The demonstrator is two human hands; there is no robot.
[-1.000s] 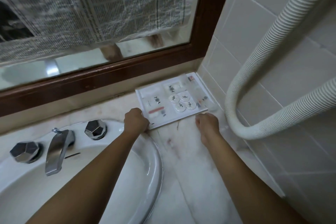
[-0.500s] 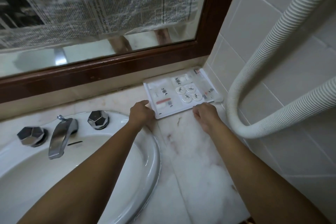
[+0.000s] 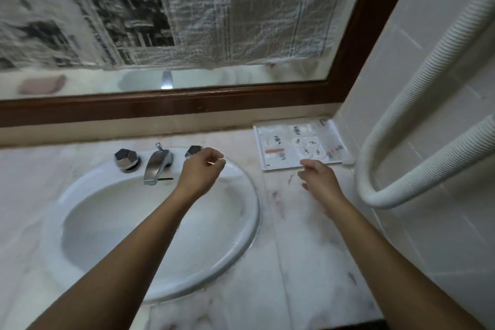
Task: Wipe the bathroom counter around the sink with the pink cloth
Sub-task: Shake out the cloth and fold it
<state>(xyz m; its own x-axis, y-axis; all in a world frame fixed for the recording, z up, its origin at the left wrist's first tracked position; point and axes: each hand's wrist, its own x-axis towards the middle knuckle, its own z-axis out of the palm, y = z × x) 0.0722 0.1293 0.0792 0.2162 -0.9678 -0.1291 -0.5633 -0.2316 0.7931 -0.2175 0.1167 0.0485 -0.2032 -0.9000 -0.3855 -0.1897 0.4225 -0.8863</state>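
Though illegibly blurred, newsprint (image 3: pixel 187 8) on mirror (image 3: pixel 227 78), labels in tray (image 3: pixel 278 166) on counter (image 3: pixel 297 249).

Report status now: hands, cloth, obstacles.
Left hand empty over sink. Right hand empty, at tray edge. Pink cloth in neither hand. Tray occupies counter corner.

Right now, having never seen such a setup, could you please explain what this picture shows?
There is no machine: a person wears a camera on the head, looking down at their own bare arms. The left hand is at the back rim of the sink, beside the chrome tap. The right hand is near the front edge of a white tray holding small round white pieces, in the corner of the marble counter. Both hands' fingers are relaxed and hold nothing. A blurred pinkish shape in the mirror may be the cloth; I cannot tell.
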